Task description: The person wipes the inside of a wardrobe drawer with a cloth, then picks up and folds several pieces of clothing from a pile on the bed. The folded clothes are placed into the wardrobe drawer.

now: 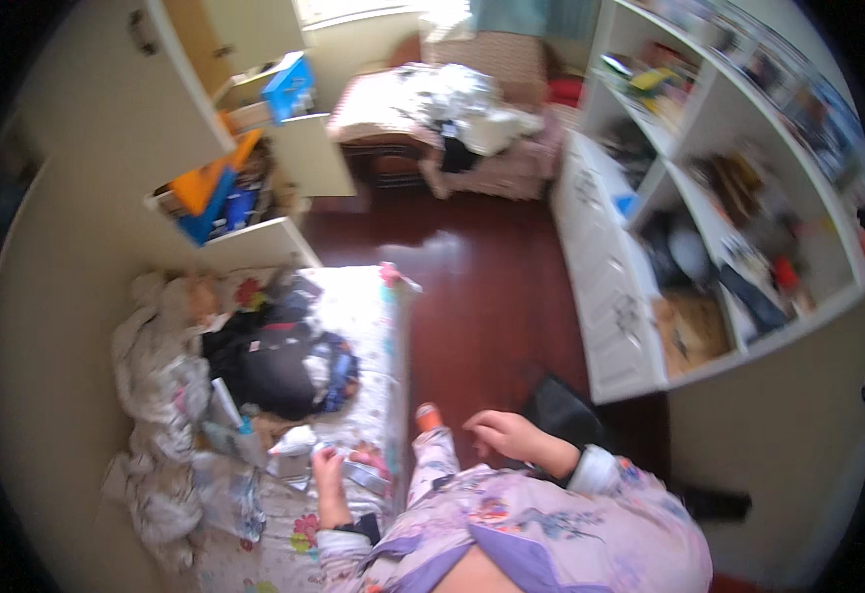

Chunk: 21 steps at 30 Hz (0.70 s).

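Observation:
My left hand hangs over the edge of a bed covered with a floral sheet, close to a small white item; whether its fingers hold anything is too blurred to tell. My right hand is in front of my body above the floor, fingers loosely bent, with nothing visible in it. On the bed lies a pile of dark clothes. Beside it are a light blue and white item, clear plastic packaging and crumpled pale cloth.
Open drawers with orange and blue things stand beyond the bed. An armchair holds white clothes or plastic. Along the right runs a white shelf unit full of items. A black object sits on the dark red floor.

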### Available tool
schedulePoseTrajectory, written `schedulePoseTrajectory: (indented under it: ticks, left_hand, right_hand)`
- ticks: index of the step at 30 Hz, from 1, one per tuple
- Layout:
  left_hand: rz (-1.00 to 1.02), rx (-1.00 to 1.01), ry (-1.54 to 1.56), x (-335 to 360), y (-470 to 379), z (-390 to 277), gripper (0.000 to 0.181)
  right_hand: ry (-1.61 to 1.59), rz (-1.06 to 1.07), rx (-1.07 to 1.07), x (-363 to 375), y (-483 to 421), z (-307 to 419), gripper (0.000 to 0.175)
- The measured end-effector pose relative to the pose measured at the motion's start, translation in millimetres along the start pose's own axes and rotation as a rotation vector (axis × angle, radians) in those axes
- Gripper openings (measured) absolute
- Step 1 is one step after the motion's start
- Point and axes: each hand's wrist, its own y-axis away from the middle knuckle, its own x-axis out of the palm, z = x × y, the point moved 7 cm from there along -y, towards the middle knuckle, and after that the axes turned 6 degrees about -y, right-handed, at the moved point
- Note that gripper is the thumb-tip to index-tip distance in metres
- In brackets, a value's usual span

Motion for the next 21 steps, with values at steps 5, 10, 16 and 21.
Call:
schedulePoseTrajectory:
  ticks: [5,10,16,21]
  left_hand:
    - [0.198,0.109,-0.021,91,-94,-95,0.03]
    - [0.204,0.315,-0.09,196,-175,-205,0.019]
    - [0.494,0.187,-0.14,318,-246,-309,0.028]
    - [0.257,0.183,0.025,378,-323,-355,0.02]
  right_hand:
    - [-0.205,-0.206,0.122,-67,-60,12,0.022]
    - [-0.365,-0.27,0.008,-127,-124,45,0.022]
    - [-0.366,-0.37,0.079,-210,-201,40,0.019]
    - [-0.462,-0.454,-0.099,-307,-302,84,0.019]
